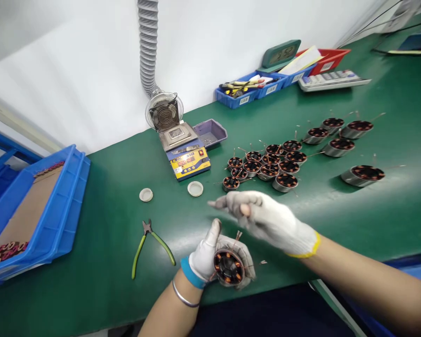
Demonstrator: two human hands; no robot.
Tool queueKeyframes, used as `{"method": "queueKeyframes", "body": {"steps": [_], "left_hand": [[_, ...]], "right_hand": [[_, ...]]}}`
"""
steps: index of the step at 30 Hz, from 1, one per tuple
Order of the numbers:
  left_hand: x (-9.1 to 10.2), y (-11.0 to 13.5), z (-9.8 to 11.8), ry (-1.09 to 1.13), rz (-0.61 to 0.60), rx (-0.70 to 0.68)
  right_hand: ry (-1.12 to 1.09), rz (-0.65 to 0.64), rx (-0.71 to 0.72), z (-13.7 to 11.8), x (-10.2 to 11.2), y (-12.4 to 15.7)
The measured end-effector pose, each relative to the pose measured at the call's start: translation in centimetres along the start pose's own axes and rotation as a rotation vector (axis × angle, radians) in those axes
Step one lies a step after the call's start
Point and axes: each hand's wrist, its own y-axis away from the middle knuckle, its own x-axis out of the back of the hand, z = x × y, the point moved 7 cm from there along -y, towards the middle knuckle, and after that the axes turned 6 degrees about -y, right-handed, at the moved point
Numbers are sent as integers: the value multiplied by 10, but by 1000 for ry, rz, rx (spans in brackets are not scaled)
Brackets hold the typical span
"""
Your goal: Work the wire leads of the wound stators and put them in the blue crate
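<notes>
In the head view my left hand (206, 257), in a white glove with a blue cuff, is wrapped round a motor stator (228, 267). The stator shows its ring of copper windings upward, and wire leads stick up from its far side. My right hand (266, 217), gloved in white with a yellow cuff, hovers above and to the right of it. Its fingers stretch leftward, slightly blurred, with a bare thumb tip showing and nothing visible held. Green-handled cutting pliers (148, 229) lie spread on the green table (105, 210), left of my left hand.
Several stators (268, 171) stand grouped beyond my right hand, with larger ones (363, 175) farther right. A yellow-fronted solder pot (189, 161) sits under a grey duct (148, 47). Two small white lids (195, 188) lie before it. A blue crate (61, 210) stands left; tool trays (236, 100) line the wall.
</notes>
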Motion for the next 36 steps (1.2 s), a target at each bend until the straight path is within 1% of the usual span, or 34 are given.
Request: {"method": "queueKeyframes", "body": {"steps": [1, 2, 6, 7, 8, 10, 13, 15, 18, 20, 22, 26, 27, 28, 29, 30, 31, 32, 33, 34, 36], "left_hand": [[-2, -1, 1, -33, -20, 7], [-3, -1, 3, -55, -36, 7], [-6, -3, 11, -42, -60, -43], [-6, -3, 13, -31, -63, -60], [-6, -3, 15, -24, -64, -71], [-6, -3, 17, -20, -56, -81], [-5, -3, 18, -21, -29, -89], [-4, -4, 17, -20, -26, -87], [-2, -5, 14, 5, 2, -89], [2, -6, 14, 33, 56, -113], [4, -6, 14, 31, 83, -122], [1, -5, 17, -13, 66, -94], [1, -5, 18, -20, 61, -87], [0, -4, 20, -25, 56, -83], [-1, -4, 20, -31, 41, -74], [-2, -4, 19, -36, 19, -61], [-3, -5, 17, -29, 7, -49], [-2, -6, 14, -8, 10, -41], [-1, -8, 10, 23, 24, -37], [2, -9, 7, 63, 59, -44], [11, -9, 3, 153, 178, -101]], "right_hand": [[-16, 41, 10, -2, 7, -1], [-4, 26, 2, -3, 12, 0], [168, -291, -110, -3, 11, 14], [217, -343, -103, -5, 10, 20], [261, -364, -69, -8, 9, 24], [328, -360, 45, -19, 6, 29], [396, -380, 201, -34, -7, 32], [435, -396, 256, -40, -15, 32], [480, -400, 286, -42, -21, 31], [501, -382, 284, -40, -22, 32], [530, -337, 240, -36, -17, 32], [526, -140, 41, -28, 11, 26], [536, -118, -24, -26, 18, 23], [567, -131, -92, -23, 22, 21], [614, -174, -155, -20, 23, 18], [663, -236, -196, -17, 22, 16], [691, -303, -206, -14, 18, 14], [683, -361, -182, -14, 12, 12], [643, -408, -127, -14, 5, 11], [582, -443, -53, -16, -3, 11], [468, -474, 84, -18, -17, 11]]}}
